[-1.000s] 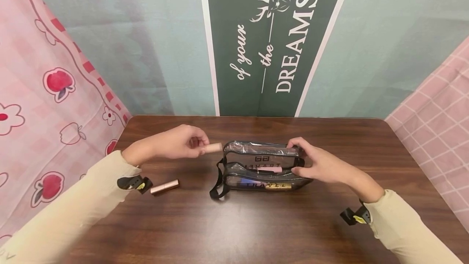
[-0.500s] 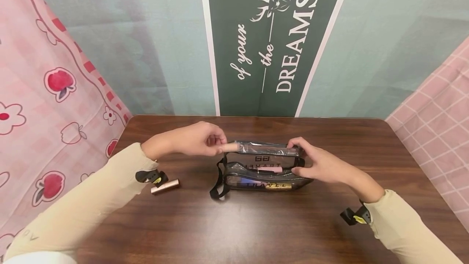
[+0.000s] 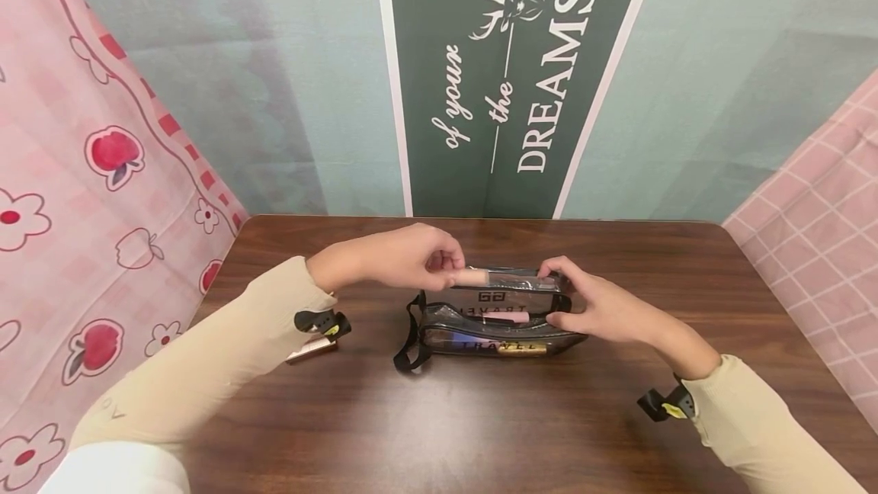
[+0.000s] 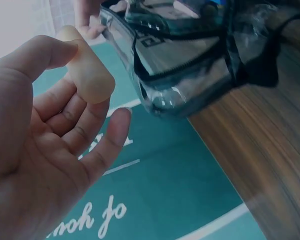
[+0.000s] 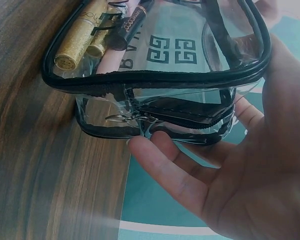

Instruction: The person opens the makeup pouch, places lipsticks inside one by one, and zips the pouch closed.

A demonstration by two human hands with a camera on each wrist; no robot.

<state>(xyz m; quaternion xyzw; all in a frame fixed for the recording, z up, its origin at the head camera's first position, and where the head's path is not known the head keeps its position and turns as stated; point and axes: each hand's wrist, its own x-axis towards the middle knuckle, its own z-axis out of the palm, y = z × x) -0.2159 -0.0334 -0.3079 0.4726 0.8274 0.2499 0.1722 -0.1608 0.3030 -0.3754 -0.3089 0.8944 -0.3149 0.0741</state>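
Note:
My left hand (image 3: 418,256) pinches a peach-beige cosmetic tube (image 4: 92,75) between thumb and fingers. In the head view the tube lies level over the far edge of a clear, black-trimmed travel pouch (image 3: 439,319), whose top is unzipped. At the pouch's right end, my right hand (image 3: 597,303) grips it with thumb and fingers. Through the plastic show a pink-and-black tube (image 3: 507,317), a gold tube (image 5: 77,37) and a dark-capped one (image 5: 130,27). A rose-gold tube (image 3: 312,349) lies on the table, partly hidden by the left wrist camera.
The pouch stands on a brown wooden table (image 3: 453,425). Its black strap loop (image 3: 410,360) hangs off the left end. A green and white lettered cloth (image 3: 480,97) rises behind the table, with pink cloths at either side.
My left hand has carried the beige tube rightward, from left of the pouch to above its far edge. The left forearm now partly covers the rose-gold tube. My right hand keeps its grip.

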